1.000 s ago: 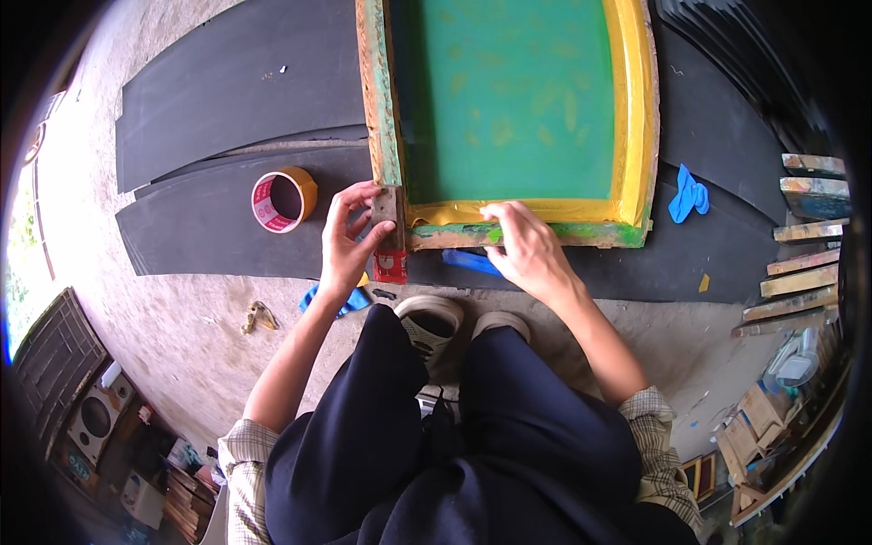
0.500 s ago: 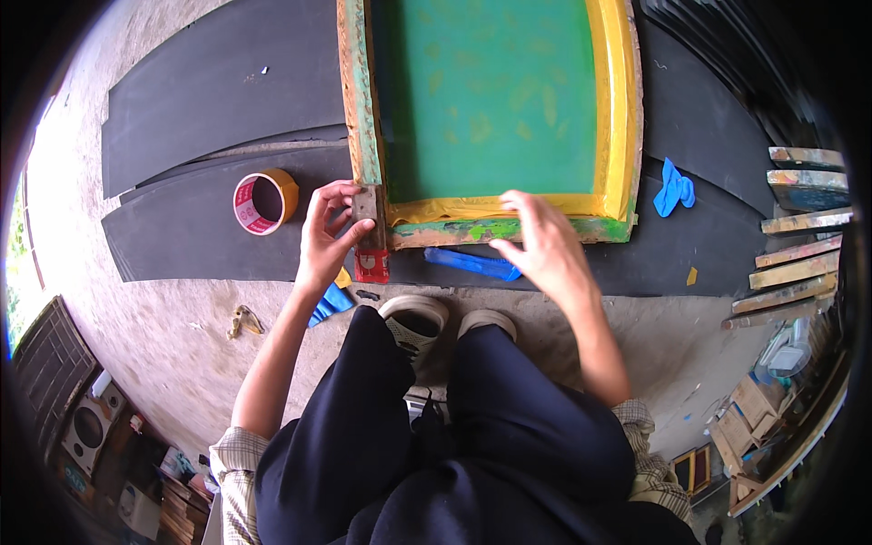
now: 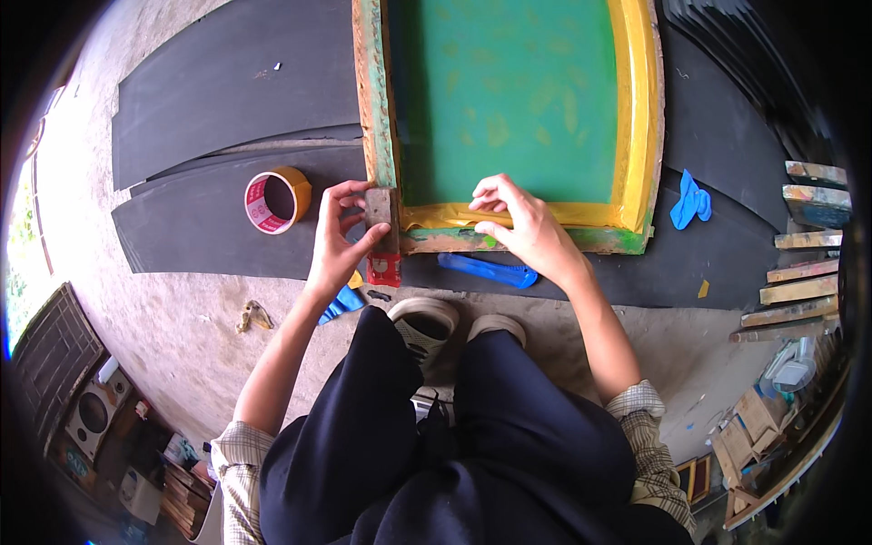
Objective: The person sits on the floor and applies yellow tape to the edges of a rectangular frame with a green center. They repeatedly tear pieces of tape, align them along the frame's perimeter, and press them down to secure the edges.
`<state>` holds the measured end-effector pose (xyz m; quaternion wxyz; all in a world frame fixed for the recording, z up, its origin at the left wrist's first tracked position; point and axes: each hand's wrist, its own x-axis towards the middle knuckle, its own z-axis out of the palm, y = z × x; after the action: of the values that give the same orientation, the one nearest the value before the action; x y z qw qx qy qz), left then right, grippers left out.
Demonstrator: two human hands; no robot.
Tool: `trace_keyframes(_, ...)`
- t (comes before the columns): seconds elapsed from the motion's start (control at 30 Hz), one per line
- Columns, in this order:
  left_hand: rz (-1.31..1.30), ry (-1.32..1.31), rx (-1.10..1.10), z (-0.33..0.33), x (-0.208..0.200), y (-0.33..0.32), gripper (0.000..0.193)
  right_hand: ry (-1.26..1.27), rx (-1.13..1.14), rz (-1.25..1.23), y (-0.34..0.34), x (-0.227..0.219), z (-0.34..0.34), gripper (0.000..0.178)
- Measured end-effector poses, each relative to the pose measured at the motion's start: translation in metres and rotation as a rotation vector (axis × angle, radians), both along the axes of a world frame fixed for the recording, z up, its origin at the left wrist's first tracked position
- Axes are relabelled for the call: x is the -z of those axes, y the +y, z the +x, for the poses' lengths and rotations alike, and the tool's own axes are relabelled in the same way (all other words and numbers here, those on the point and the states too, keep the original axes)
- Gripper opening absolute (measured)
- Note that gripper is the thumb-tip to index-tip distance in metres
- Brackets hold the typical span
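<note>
A printing screen with green mesh lies in front of me in a worn wooden frame. Yellow tape lines the inner edge at its right and near sides. At the near left corner my left hand grips a grey-brown end block between thumb and fingers. A red piece shows just below it. My right hand hovers by the near taped bar, fingers loosely curled and thumb apart, holding nothing visible. Close below that bar lies a blue box-cutter-like tool.
A tape roll stands left of my left hand on black sheets. Crumpled blue scraps lie to the right. Several paint-stained frames are stacked at the far right. My shoes are on the concrete floor.
My right hand has moved left and its fingers have curled more. The left hand stays on the corner block. The whole view has shifted slightly.
</note>
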<state>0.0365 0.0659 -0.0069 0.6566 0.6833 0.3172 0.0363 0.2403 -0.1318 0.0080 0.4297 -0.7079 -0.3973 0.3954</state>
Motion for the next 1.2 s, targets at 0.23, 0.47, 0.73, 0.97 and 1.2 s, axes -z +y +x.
trace_keyframes(0.23,0.383,-0.025,0.042,0.008,-0.01,-0.002,0.058,0.076,0.028,-0.069,0.001,0.005,0.004,0.028)
trace_keyframes(0.47,0.961,0.049,0.395,0.041,-0.05,-0.003,0.041,-0.047,-0.034,-0.012,0.004,0.005,0.003,0.026)
trace_keyframes(0.73,0.932,0.088,0.528,0.049,-0.043,-0.009,0.024,-0.05,0.063,0.017,0.003,0.01,-0.005,0.026)
trace_keyframes(0.97,0.992,0.025,0.523,0.056,-0.04,0.002,0.014,0.003,0.171,0.041,0.005,0.018,-0.003,0.029)
trace_keyframes(1.2,0.952,-0.011,0.425,0.062,-0.033,0.007,0.01,-0.059,0.143,0.054,0.003,0.014,-0.004,0.026)
